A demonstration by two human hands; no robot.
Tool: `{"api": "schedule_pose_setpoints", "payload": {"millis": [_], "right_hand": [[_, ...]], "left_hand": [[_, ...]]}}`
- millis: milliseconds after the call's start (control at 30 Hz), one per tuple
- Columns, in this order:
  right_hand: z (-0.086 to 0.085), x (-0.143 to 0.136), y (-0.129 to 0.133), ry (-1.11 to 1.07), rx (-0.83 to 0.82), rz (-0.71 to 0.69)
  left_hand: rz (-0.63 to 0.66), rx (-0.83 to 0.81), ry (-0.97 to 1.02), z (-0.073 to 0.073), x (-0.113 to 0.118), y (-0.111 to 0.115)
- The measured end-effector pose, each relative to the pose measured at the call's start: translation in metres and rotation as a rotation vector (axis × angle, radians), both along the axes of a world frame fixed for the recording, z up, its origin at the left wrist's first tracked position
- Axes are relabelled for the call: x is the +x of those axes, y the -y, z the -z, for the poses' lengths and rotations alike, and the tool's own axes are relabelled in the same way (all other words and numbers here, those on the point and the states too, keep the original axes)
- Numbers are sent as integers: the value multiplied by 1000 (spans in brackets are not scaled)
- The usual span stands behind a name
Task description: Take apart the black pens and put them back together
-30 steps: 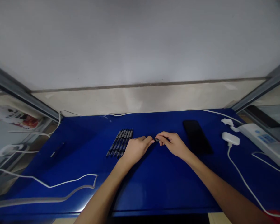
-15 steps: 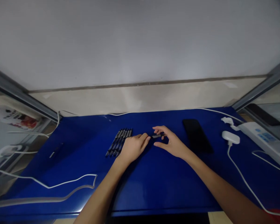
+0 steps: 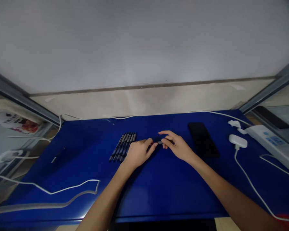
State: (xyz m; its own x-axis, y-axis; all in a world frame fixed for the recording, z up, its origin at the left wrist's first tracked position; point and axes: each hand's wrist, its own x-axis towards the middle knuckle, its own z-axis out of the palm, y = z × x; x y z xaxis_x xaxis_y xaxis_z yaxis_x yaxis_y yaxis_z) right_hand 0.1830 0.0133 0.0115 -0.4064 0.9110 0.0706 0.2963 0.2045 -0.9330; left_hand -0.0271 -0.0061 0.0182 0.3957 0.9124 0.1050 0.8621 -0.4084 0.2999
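Two hands meet near the centre of the frame over one blue bench (image 3: 173,189). The left hand (image 3: 138,151) grips one dark pen (image 3: 160,142) with its fingers curled and thumb forward; the right hand (image 3: 172,144) pinches the pen's other end between thumb and fingers, index finger stretched out above. Just left of centre lies one row of pens (image 3: 122,147), five or six, too tightly packed to count surely. One lone pen (image 3: 57,155) lies at centre left, one black phone (image 3: 203,139) right of centre, and one white charging case (image 3: 238,141) further right.

The held pen's long axis runs nearly level across the frame, left to right; which end is the tip cannot be told. The row slants from lower left to upper right.

Half a second ago the right hand was spread around the pen; now its thumb and fingers close on it. The row stays put.
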Motion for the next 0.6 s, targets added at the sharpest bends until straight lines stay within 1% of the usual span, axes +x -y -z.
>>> {"api": "schedule_pose_setpoints", "payload": {"millis": [167, 333, 400, 533, 600], "right_hand": [[-1, 7, -7, -16, 101, 88], [-5, 17, -10, -59, 37, 140], [-5, 20, -12, -107, 26, 198], [-4, 24, -17, -214, 60, 374], [-1, 25, -20, -175, 81, 444]], "left_hand": [[-80, -6, -23, -3, -3, -3], [-169, -16, -32, -3, -7, -6], [-188, -6, -16, -3, -8, -6], [-208, 10, 36, -3, -9, -6], [-200, 4, 65, -3, -9, -6]]}}
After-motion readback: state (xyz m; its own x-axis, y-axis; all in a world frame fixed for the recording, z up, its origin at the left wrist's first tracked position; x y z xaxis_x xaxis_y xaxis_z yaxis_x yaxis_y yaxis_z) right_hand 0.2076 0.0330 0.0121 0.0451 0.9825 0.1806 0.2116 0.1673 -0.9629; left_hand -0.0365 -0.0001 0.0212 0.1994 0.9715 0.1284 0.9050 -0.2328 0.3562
